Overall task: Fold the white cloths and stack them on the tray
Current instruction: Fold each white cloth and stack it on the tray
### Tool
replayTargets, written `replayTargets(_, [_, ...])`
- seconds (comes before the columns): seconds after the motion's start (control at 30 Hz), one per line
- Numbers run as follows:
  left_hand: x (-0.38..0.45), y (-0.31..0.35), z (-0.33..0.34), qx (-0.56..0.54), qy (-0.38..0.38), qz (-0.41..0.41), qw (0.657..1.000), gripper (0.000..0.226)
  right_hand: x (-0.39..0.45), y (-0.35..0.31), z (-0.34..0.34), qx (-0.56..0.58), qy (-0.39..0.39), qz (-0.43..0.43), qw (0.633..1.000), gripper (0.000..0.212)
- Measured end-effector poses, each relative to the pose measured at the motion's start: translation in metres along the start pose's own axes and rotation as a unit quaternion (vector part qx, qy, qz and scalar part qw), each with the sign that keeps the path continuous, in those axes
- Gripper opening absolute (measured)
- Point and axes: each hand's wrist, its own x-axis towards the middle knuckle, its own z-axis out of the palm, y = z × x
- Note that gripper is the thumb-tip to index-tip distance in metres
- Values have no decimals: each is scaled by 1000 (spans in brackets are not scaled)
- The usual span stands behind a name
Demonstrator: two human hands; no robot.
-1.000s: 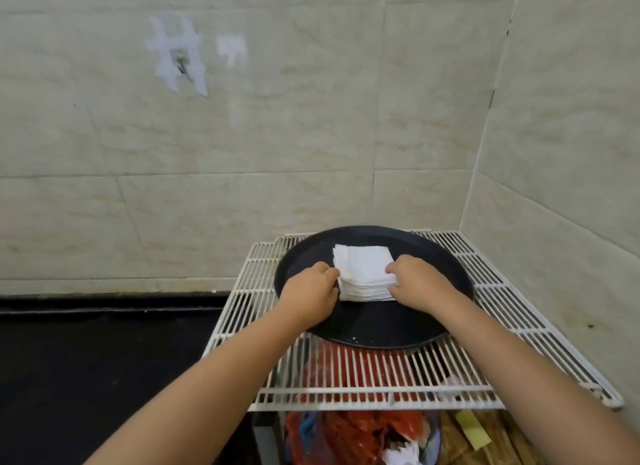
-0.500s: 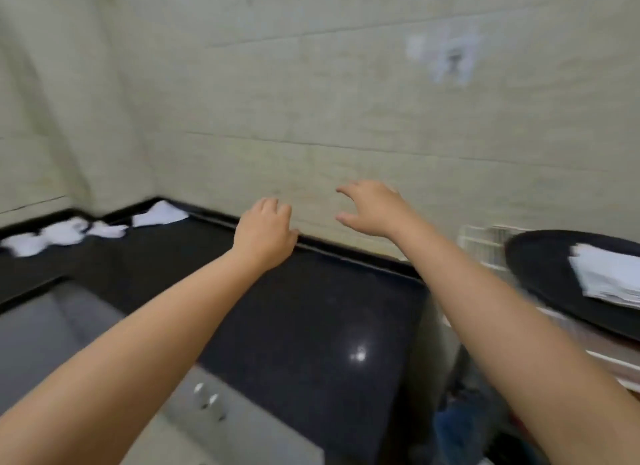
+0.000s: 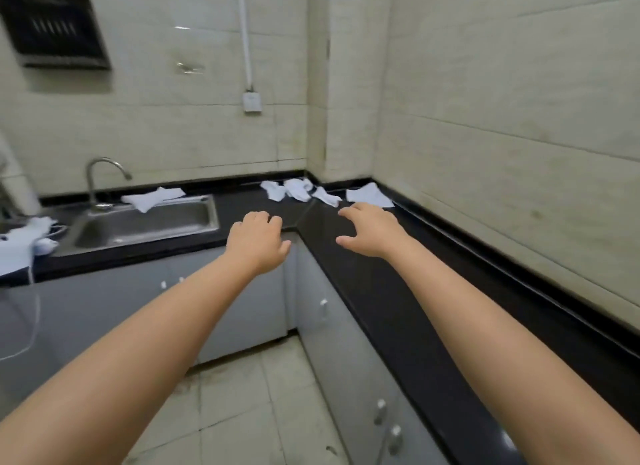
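Four white cloths lie unfolded in the far corner of the black countertop [image 3: 398, 291]: a flat, spread cloth [image 3: 369, 195] nearest the right-hand wall; a small crumpled cloth [image 3: 326, 197] just left of it; a bunched cloth [image 3: 298, 189] beside that; and a rumpled cloth [image 3: 274, 190] at the left end of the row, touching or nearly touching the bunched one; another white cloth [image 3: 152, 198] lies crumpled on the counter behind the steel sink [image 3: 145, 222], partly over its back rim; the tray is out of view.

Both bare arms reach forward over the counter's inner corner, palms down, holding nothing; the right hand [image 3: 372, 230] hovers just short of the flat cloth, fingers spread and curved, thumb held out to the side, not touching the fabric as far as can be seen; the left hand [image 3: 258, 237] hangs over the counter's front edge, its fingers loosely curled together, knuckles up, empty, well short of the cloths.

A curved tap [image 3: 102, 177] stands at the sink's back left; white fabric or paper [image 3: 20, 246] sits at the left margin, too blurred to identify; grey cabinet doors [image 3: 346, 360] run beneath the counter; a range hood [image 3: 52, 31] hangs on the tiled wall at the upper left; a white wall socket [image 3: 251, 101] sits below a vertical white pipe [image 3: 245, 31].
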Motion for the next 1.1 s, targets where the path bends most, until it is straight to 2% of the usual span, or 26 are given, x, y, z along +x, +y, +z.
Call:
replayTargets(0.2, [134,-67,31,22,-17,-48,998,44,166,2,31,16,-1,-26,1000,55])
replayTargets(0.53, [343,-148,76,10,-8,-55,998,50,398,28,58,40,11,3,999,51])
replayTargets(0.63, [415,-168,108,10,-14,-30,999,48,461,46,78,41,18,33,998,47])
replayTargets(0.8, [542,-177,164,-7,-32,54,998,45,549,95,119,63,17,136,989,47])
replayTargets(0.93, [624,-159,213,-30,-80,134,987,46,592,136,155,87,-16,223,971,51])
replayTargets(1.1, [685,-121,283,-59,-150,200,966,47,625,180,219,98,-63,276,954,41])
